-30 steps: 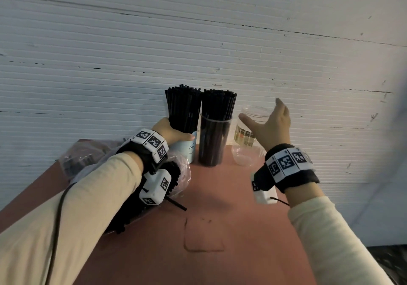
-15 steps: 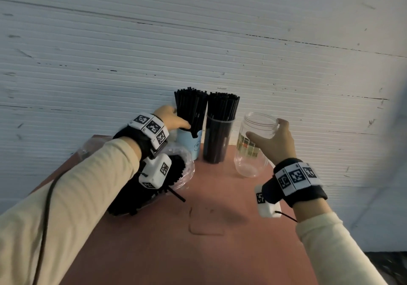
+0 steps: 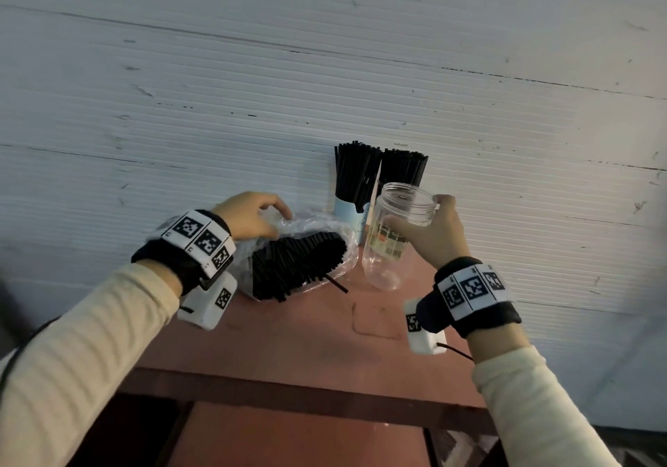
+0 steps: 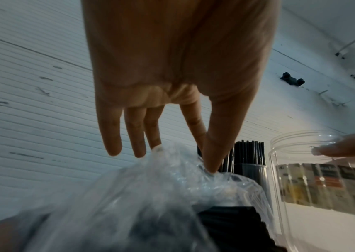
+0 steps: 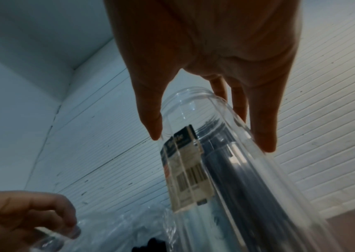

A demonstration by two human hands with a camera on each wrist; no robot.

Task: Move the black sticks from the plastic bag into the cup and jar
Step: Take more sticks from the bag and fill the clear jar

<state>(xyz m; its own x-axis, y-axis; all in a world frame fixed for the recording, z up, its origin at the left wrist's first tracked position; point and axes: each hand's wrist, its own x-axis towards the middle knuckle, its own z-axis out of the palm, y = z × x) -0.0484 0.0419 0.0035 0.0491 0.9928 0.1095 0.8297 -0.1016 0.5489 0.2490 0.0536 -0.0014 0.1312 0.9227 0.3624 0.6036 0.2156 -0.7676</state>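
A clear plastic bag (image 3: 326, 228) full of black sticks (image 3: 296, 264) lies on the red table (image 3: 288, 340). My left hand (image 3: 278, 214) pinches the bag's crumpled top; the left wrist view shows thumb and forefinger on the plastic (image 4: 172, 179). My right hand (image 3: 420, 219) grips the empty labelled clear jar (image 3: 386, 250) just below its rim and holds it tilted beside the bag's mouth. In the right wrist view the jar (image 5: 226, 170) runs down from the fingers. A blue cup (image 3: 348, 212) packed with sticks stands at the wall.
A second, dark container of sticks (image 3: 404, 170) stands behind the jar. One loose stick (image 3: 335, 284) lies on the table by the bag's mouth. The white ribbed wall (image 3: 325, 87) closes the back; the table's front edge (image 3: 288, 394) is near me.
My left hand left the sticks in the blue cup and came down onto the bag's top. My right hand closed on the jar and brought it forward, next to the bag.
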